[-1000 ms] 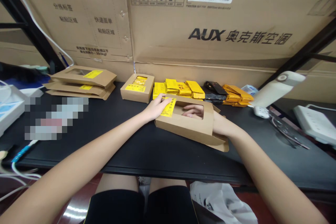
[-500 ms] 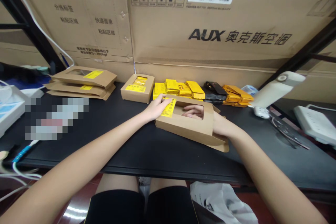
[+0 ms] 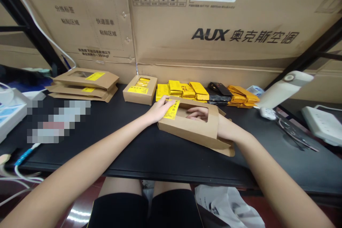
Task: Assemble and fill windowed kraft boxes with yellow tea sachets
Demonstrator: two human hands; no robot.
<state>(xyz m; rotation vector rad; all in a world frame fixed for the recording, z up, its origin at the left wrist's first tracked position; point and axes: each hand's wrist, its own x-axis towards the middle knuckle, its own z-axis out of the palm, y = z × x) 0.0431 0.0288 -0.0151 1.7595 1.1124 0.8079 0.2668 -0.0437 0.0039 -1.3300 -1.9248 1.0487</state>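
A brown cardboard box with a cut-out window and a yellow label lies at an angle on the black desk. My left hand grips its left end, thumb on top by the label. Through the open right end, my right hand reaches inside; its fingers show in the window, slightly bent and apart, with nothing visible in them. End flaps stick out around my right wrist. Just behind the box stand yellow packets, dark packets and orange packets.
A filled window box stands left of the packets. Two flatter boxes are stacked farther left. On the right are a white bottle, glasses and a power strip. Large AUX cartons form the back.
Almost nothing differs. My right hand and the box's right end with its flaps have shifted very slightly rightward; my left hand keeps its place.
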